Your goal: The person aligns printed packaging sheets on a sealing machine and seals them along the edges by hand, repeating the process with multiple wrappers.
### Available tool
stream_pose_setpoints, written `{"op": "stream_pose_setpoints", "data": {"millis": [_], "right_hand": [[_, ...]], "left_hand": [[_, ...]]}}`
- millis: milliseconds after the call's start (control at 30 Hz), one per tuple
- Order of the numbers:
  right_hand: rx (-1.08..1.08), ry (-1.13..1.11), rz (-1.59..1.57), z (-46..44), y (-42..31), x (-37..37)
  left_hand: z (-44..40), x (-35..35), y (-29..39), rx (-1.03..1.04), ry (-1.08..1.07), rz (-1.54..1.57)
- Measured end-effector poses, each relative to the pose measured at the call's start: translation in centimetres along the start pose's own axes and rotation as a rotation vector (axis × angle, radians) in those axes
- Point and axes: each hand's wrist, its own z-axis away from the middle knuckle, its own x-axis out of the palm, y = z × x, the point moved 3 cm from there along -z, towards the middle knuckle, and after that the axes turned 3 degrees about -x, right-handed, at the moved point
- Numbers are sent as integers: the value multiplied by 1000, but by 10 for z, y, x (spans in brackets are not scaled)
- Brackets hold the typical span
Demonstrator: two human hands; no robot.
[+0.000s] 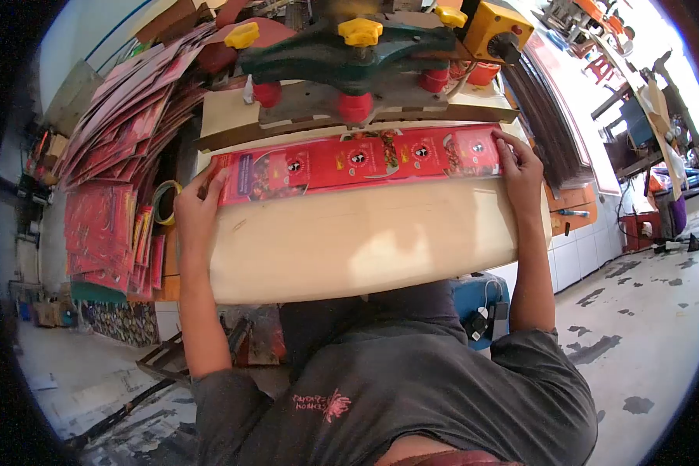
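Note:
A long red printed sheet (pixel 330 167), with repeated round logos and food pictures, lies across a cream work board (pixel 303 256) in front of me. My left hand (pixel 199 194) pinches its left end, thumb and fingers closed at the edge. At the opposite end, my right hand (pixel 522 167) has its fingers closed on the upper right corner. Just beyond the sheet stands a machine with a dark green frame (pixel 357 58), red feet (pixel 355 107) and yellow knobs (pixel 359 32). The sheet's far edge is close to the machine's front strip.
Stacked red printed sheets (pixel 120 116) lean at the left, with smaller printed pieces (pixel 101 225) below and a tape roll (pixel 166 202) beside them. A yellow control box (pixel 499 33) is at upper right. Dark stacked boards (pixel 555 116) and a blue pen (pixel 573 213) are on the right.

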Motion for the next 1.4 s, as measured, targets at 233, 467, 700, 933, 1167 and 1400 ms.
{"op": "stream_pose_setpoints", "data": {"millis": [233,467,700,933,1167,1400], "right_hand": [[6,29,-12,1,5,-4],[10,44,-71,3,3,-14],[221,-45,-389,25,-2,-34],[413,-311,-653,53,-28,-36],[324,-321,-557,69,-85,-26],[244,-543,-575,85,-127,-6]], "left_hand": [[-1,-3,-5,37,51,206],[18,-19,7,-60,13,227],[77,-55,5,-86,-279,-12],[108,-83,-9,-142,-88,-87],[111,-47,99,405,-109,27],[108,2,193,634,-312,197]]}}
